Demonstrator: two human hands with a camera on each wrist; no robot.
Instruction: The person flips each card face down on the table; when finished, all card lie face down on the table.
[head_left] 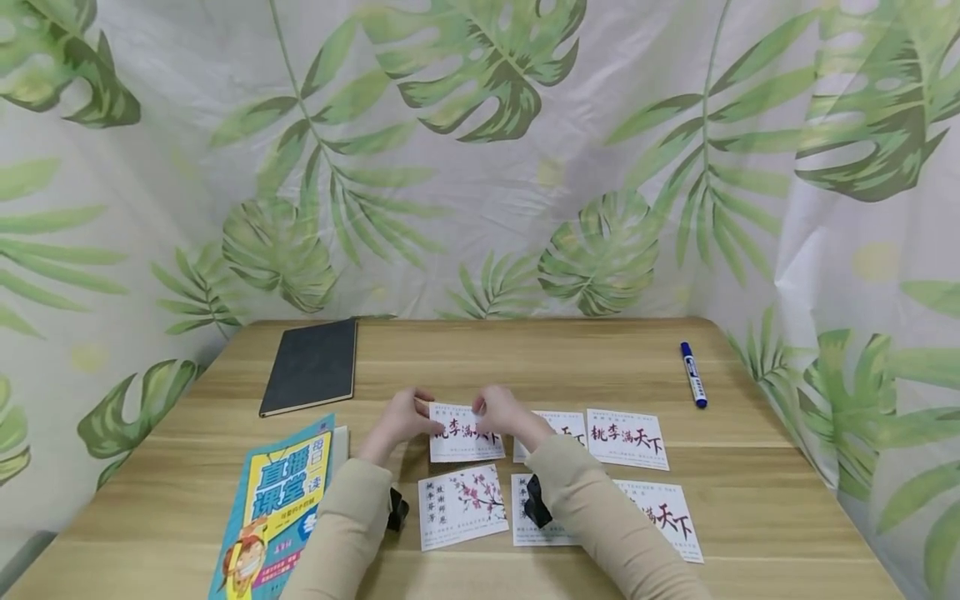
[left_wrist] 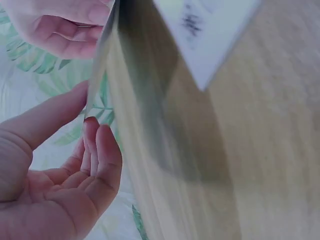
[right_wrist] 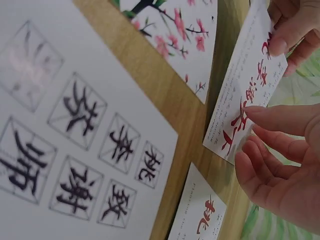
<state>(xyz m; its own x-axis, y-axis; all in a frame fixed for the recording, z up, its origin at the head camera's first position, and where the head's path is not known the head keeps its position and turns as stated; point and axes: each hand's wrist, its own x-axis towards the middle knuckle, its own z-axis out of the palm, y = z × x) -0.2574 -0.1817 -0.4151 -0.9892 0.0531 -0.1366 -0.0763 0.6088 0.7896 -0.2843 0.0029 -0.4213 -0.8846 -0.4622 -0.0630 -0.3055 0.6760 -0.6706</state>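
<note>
Both hands hold one white card point(head_left: 467, 446) with red Chinese lettering at the table's middle. My left hand point(head_left: 401, 423) pinches its left side between thumb and fingers, and my right hand point(head_left: 512, 414) pinches the right side. In the left wrist view the card point(left_wrist: 101, 52) appears nearly edge-on, raised off the wood. The right wrist view shows its lettered face point(right_wrist: 252, 80) tilted. Near the hands lie a blossom card point(head_left: 461, 507), a similar card point(head_left: 525, 533) partly under the right forearm, and red-lettered cards, one point(head_left: 570, 429) beside the right wrist, others point(head_left: 627, 439) further right.
A blue and yellow children's book point(head_left: 277, 508) lies at left, over something white. Behind it is a dark notebook point(head_left: 311, 367). A blue marker point(head_left: 693, 375) lies at the back right. A leaf-patterned curtain point(head_left: 480, 167) hangs behind the wooden table point(head_left: 480, 358).
</note>
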